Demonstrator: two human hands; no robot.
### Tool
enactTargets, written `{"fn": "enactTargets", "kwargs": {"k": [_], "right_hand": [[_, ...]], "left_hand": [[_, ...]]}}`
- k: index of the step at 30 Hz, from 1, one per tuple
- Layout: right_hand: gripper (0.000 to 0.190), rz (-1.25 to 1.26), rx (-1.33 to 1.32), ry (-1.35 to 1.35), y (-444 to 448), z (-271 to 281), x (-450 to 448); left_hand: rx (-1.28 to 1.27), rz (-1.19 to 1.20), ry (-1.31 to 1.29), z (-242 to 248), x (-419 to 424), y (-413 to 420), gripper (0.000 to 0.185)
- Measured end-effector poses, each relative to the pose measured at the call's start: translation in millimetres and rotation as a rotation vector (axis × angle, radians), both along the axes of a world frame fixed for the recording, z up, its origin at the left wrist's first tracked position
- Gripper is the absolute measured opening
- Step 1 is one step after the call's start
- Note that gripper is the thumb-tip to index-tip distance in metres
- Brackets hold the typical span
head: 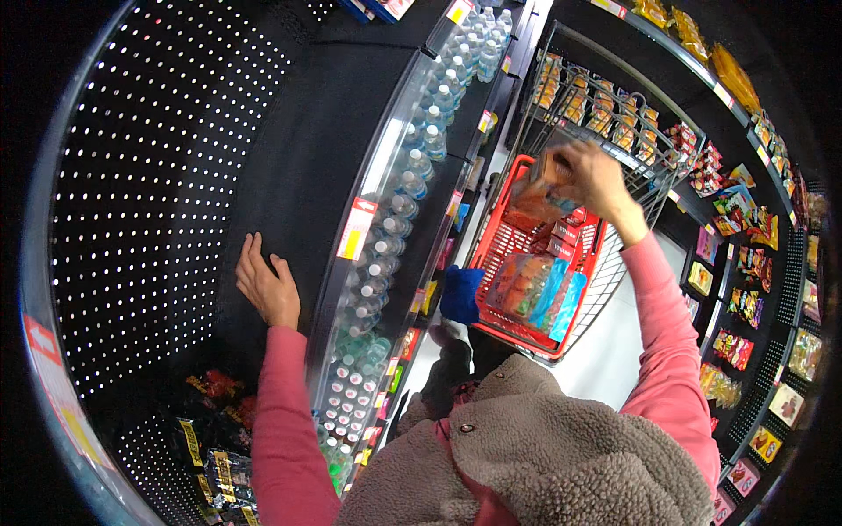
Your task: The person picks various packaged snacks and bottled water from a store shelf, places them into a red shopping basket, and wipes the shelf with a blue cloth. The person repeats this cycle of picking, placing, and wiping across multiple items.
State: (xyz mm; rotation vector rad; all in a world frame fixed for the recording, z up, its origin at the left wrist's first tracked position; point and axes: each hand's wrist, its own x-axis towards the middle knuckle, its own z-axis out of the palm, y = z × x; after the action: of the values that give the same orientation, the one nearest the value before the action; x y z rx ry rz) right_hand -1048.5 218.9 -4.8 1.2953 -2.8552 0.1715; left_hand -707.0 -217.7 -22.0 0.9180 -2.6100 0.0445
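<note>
My left hand point(268, 281) lies on a black shelf point(296, 151), fingers spread, with nothing in it. Over the far end of a red plastic basket point(490, 263), my right hand point(589, 174) has its fingers curled around a clear, brownish package point(549, 181), blurred by motion. The basket rests on a metal wire shopping cart point(595, 296). Inside it are small red boxes point(562, 240) and, nearer to me, clear packs with bright blue bands point(543, 289). A blue cloth point(460, 294) hangs at the basket's left side.
Rows of water bottles point(414, 184) stand on a shelf between my left arm and the cart. Dark snack bags point(227, 473) lie at lower left. Shelves of packaged snacks point(733, 348) curve along the right, and more packs point(602, 108) show beyond the cart's wire.
</note>
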Motion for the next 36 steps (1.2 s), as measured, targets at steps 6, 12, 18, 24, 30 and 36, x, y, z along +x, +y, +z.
{"fn": "enactTargets", "kwargs": {"k": [6, 12, 18, 24, 30, 36], "right_hand": [[0.071, -0.131, 0.070, -0.153, 30, -167, 18], [0.072, -0.244, 0.157, -0.196, 23, -265, 34], [0.057, -0.325, 0.238, -0.305, 14, -300, 42], [0.062, -0.367, -0.372, -0.657, 12, -299, 78], [0.080, -0.548, -0.656, -1.615, -10, -295, 198], [0.057, -0.851, -0.718, -1.877, -36, -266, 248]], "left_hand": [[-0.020, -0.024, 0.005, -4, 2, -5, 0.046], [-0.037, -0.023, -0.048, -4, 5, -6, 0.046], [-0.008, -0.037, -0.051, 0, 5, -5, 0.046], [-0.015, -0.017, -0.074, 0, 3, -3, 0.046], [-0.008, -0.007, -0.071, 0, 4, -4, 0.045], [-0.010, 0.007, -0.046, -1, 2, -1, 0.045]]}}
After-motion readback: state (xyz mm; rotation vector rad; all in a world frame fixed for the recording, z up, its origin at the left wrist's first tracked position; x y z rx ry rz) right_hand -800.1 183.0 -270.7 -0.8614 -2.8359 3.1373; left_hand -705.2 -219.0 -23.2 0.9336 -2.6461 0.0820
